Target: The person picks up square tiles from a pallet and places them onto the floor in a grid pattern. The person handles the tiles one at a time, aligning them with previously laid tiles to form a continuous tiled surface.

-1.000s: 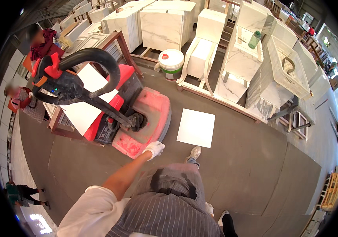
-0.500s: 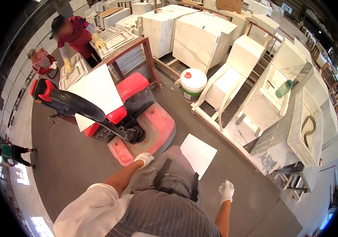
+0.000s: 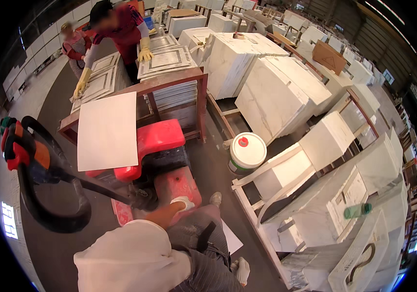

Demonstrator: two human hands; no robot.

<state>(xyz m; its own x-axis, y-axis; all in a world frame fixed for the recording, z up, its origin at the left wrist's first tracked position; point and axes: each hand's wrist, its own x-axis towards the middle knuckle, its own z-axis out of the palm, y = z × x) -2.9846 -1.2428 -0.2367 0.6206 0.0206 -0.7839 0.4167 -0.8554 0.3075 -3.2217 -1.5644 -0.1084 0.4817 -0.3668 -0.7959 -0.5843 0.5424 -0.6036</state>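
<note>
My left hand (image 3: 183, 202), in a white knit glove, hangs over the red base of an electric pallet truck (image 3: 164, 134). Its fingers are blurred and partly hidden, and I cannot tell whether it touches the base. Low beside my leg, my right hand (image 3: 241, 270), gloved too, is loosely curled with nothing visible in it. The truck's black looped handle (image 3: 67, 221) leans out to the left. A flat white sheet (image 3: 107, 134) rests upright against the truck's red body. Another white sheet (image 3: 231, 237) lies on the floor, partly covered by my leg.
A white bucket (image 3: 248, 152) with a red cap stands ahead. Marble slabs (image 3: 279, 100) and wooden racks line the right, with a green bottle (image 3: 357, 210) and a white plastic basket (image 3: 359, 258). A co-worker (image 3: 120, 36) in yellow gloves handles framed panels; another person (image 3: 74, 46) stands behind.
My view has turned and shifted, so the truck's handle now looms larger at left. My right hand has come in closer to my leg. The co-worker remains at the panels.
</note>
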